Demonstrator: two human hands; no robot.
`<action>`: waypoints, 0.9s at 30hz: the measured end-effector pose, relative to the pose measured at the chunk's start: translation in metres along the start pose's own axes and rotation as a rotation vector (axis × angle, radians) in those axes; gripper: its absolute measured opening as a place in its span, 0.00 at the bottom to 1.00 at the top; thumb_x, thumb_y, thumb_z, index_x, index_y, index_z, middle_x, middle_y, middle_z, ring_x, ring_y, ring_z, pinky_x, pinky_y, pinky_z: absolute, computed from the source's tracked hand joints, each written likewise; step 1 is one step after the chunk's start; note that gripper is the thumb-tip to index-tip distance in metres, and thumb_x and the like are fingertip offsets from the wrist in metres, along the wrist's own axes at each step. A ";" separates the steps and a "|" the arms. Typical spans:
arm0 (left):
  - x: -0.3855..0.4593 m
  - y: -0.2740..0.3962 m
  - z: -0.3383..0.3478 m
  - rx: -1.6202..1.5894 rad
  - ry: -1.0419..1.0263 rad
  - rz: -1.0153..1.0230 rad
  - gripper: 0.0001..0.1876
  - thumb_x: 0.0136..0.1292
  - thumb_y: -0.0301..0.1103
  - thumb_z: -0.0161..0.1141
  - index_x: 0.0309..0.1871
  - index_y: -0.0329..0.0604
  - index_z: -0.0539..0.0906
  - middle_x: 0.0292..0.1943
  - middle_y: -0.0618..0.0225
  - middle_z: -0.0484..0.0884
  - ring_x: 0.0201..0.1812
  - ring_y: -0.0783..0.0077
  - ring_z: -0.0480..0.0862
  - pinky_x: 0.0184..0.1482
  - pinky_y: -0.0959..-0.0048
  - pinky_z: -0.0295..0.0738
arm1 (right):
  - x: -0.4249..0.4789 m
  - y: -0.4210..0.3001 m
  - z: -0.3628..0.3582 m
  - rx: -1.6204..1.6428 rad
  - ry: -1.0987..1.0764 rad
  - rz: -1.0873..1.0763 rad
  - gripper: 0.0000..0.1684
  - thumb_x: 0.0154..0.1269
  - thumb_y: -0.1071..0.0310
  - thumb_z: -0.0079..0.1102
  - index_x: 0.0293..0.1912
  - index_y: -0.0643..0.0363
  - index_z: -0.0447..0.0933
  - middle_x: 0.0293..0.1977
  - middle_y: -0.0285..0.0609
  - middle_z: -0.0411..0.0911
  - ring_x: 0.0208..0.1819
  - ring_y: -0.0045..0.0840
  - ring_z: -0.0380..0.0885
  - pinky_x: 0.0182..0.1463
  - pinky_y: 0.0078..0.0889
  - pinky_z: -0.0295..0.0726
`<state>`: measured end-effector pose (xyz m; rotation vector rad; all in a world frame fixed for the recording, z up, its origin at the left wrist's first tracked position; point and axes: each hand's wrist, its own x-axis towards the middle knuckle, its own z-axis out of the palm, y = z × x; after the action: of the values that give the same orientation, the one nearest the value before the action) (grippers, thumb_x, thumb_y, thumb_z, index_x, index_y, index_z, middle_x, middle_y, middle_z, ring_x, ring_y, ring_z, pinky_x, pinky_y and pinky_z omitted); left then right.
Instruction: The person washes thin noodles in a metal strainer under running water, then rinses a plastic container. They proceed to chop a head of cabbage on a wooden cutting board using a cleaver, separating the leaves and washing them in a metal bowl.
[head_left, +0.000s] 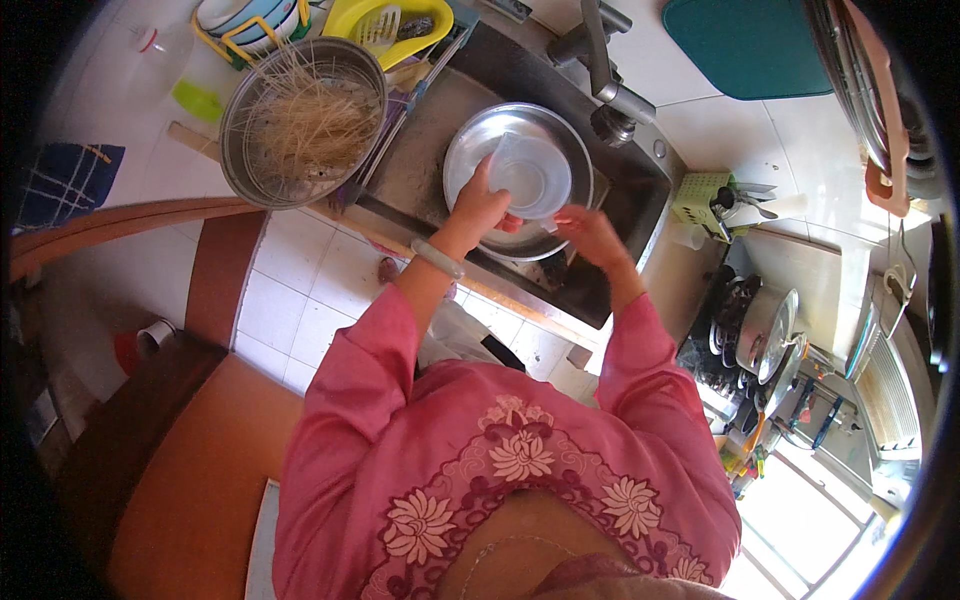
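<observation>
My left hand (484, 202) grips the side of a translucent plastic measuring jug (531, 176), thumb over its rim. The jug is over a round stainless steel basin (465, 161), which sits in the dark sink (409, 150). Close to the jug's lower right edge is my right hand (592, 234), slightly blurred, its fingers bent beside a small clear tab of the jug. Whether those fingers pinch the tab, I cannot tell. The grey faucet (619, 97) stands behind the basin, its head turned off to the right.
Left of the sink, a metal pot (232, 150) holds dry, thin noodle-like strands (311, 124). Beyond it are a yellow plastic basket (349, 19) and stacked bowls (251, 15). A green utensil holder (701, 199) stands right of the sink, with a lidded pot (757, 330) further along.
</observation>
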<state>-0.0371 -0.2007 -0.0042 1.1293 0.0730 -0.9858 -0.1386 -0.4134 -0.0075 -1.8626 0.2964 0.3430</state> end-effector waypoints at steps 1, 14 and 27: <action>0.001 0.000 0.000 0.042 0.040 0.033 0.36 0.53 0.20 0.42 0.67 0.48 0.47 0.50 0.49 0.69 0.28 0.64 0.82 0.24 0.71 0.80 | 0.010 -0.005 -0.021 0.044 0.034 -0.001 0.16 0.57 0.76 0.55 0.47 0.65 0.71 0.40 0.43 0.76 0.44 0.21 0.74 0.47 0.24 0.72; 0.011 -0.008 0.004 0.254 0.092 0.190 0.36 0.49 0.19 0.44 0.66 0.41 0.50 0.50 0.48 0.71 0.25 0.65 0.82 0.28 0.74 0.80 | 0.167 -0.053 -0.116 0.022 0.440 -0.116 0.21 0.56 0.65 0.52 0.50 0.62 0.71 0.47 0.53 0.73 0.51 0.32 0.71 0.53 0.29 0.67; 0.051 -0.046 -0.003 0.420 0.029 0.023 0.31 0.54 0.31 0.51 0.61 0.33 0.56 0.41 0.50 0.77 0.20 0.67 0.80 0.23 0.73 0.77 | 0.099 -0.096 0.079 -0.466 0.235 -0.323 0.09 0.55 0.67 0.55 0.36 0.58 0.78 0.33 0.51 0.77 0.37 0.42 0.77 0.39 0.34 0.75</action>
<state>-0.0374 -0.2332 -0.0645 1.5243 -0.1300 -0.9894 -0.0189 -0.3117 0.0154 -2.3733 0.0691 -0.0375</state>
